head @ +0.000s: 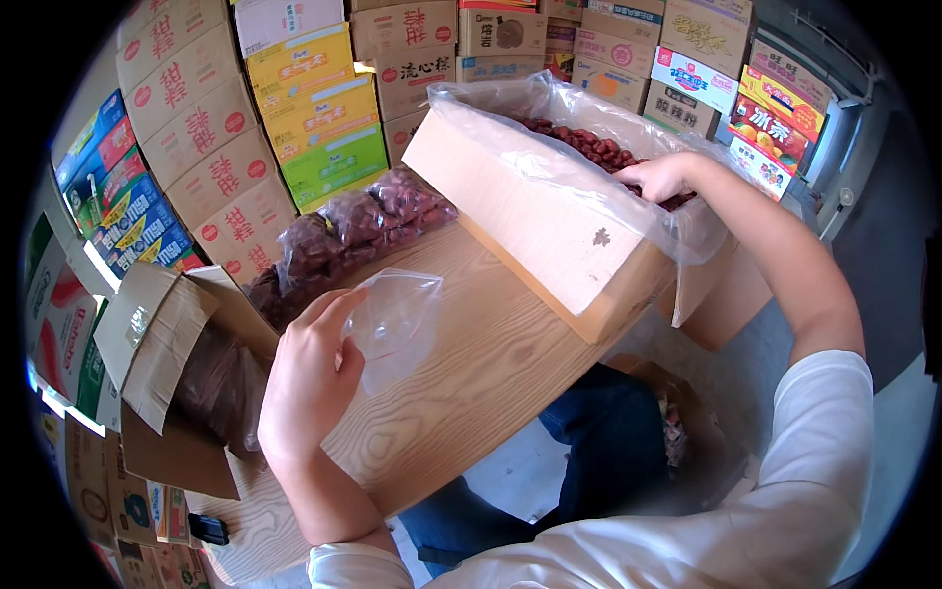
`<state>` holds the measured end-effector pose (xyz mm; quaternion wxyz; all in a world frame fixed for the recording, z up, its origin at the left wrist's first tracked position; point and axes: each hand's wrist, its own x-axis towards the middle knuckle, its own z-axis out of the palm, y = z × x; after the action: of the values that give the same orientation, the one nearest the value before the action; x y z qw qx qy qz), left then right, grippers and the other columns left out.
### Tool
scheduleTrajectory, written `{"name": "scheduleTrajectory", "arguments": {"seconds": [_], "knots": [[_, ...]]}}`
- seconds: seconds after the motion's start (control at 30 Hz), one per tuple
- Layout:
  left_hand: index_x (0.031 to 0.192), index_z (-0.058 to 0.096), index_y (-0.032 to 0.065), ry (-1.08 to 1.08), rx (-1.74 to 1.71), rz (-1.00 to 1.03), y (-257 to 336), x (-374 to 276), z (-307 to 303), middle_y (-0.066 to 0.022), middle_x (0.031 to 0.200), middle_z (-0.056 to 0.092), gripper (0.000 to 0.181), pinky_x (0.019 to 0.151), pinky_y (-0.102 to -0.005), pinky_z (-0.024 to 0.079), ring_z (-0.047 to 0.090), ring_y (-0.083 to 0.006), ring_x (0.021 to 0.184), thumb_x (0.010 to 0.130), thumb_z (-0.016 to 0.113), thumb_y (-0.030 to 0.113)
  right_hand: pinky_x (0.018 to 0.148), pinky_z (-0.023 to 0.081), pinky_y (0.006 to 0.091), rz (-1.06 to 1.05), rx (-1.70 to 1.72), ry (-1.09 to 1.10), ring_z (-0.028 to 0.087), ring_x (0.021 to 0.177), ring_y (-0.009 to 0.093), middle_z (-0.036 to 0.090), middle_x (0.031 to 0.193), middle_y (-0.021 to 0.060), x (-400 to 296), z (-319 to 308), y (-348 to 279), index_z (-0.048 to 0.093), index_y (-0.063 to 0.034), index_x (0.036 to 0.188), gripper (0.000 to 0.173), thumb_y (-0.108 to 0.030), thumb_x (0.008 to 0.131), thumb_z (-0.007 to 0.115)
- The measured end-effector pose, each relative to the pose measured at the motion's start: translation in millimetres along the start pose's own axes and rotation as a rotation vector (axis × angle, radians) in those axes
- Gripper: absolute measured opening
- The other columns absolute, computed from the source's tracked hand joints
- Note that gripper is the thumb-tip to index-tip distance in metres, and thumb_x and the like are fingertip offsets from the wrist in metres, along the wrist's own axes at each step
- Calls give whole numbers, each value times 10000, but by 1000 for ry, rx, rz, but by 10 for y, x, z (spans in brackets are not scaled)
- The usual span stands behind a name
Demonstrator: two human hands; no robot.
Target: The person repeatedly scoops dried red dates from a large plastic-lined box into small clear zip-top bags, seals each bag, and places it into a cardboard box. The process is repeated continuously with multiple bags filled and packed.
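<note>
My left hand [309,368] is over the wooden table, holding a clear plastic bag [401,324] by its edge; the bag looks empty. My right hand [666,177] reaches into a large cardboard box [515,213] lined with clear plastic film [471,110]. Its fingers are down among dark red dried fruits, apparently jujubes [589,143], and the fingertips are hidden. Behind the left hand, several filled clear bags of dark red fruit [360,217] lie piled along the table's far side.
An open cardboard box [158,346] with plastic-wrapped brown contents [221,379] stands left on the wood-grain table [456,390]. A small black object [208,528] lies by the table's left end. Stacked cartons [199,132] line the back. Another open carton [684,412] sits below, beside my leg.
</note>
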<state>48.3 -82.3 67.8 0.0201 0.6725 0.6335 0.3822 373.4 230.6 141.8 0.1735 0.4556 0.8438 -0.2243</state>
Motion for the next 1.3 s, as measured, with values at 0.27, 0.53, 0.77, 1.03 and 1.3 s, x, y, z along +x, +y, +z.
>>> {"name": "scheduleTrajectory", "arguments": {"seconds": [0.27, 0.53, 0.77, 1.03, 1.3], "knots": [[1125, 570, -40, 0, 11, 47, -22, -11, 21, -191, 1080, 605, 445, 727, -372, 494, 612, -363, 834, 694, 492, -119, 1006, 370, 341, -60, -12, 172, 466, 1223, 216, 505, 1339, 130, -25, 176, -65, 416, -99, 1381, 591, -99, 824, 615], [1117, 580, -39, -4, -6, 50, -34, -5, 62, -193, 1086, 605, 440, 725, -364, 495, 617, -351, 824, 695, 490, -123, 956, 397, 321, -98, 107, 264, 509, 1124, 170, 555, 1269, 92, 98, 233, 139, 473, -80, 1328, 421, -117, 910, 503], [1139, 575, -37, -10, -27, 102, -81, 31, 147, -186, 1058, 606, 458, 681, -307, 471, 569, -278, 727, 710, 454, -141, 962, 396, 309, -120, 10, 328, 497, 1154, 180, 546, 1291, 107, 115, 212, 181, 472, -73, 1330, 558, -9, 795, 618], [1130, 585, -42, -46, -21, 69, -175, 110, 205, -204, 1062, 608, 466, 709, -342, 486, 604, -320, 774, 690, 457, -130, 896, 427, 306, -170, 170, 392, 552, 1042, 204, 615, 1122, 111, 140, 216, 186, 547, -100, 1253, 511, -72, 756, 666], [1110, 598, -48, -56, -6, 56, -337, 188, 326, -228, 1106, 606, 458, 828, -384, 495, 609, -383, 943, 677, 459, -108, 613, 439, 248, -54, 623, 660, 555, 745, 107, 601, 864, 27, 98, 161, 128, 627, -82, 980, 281, -194, 734, 704]]}}
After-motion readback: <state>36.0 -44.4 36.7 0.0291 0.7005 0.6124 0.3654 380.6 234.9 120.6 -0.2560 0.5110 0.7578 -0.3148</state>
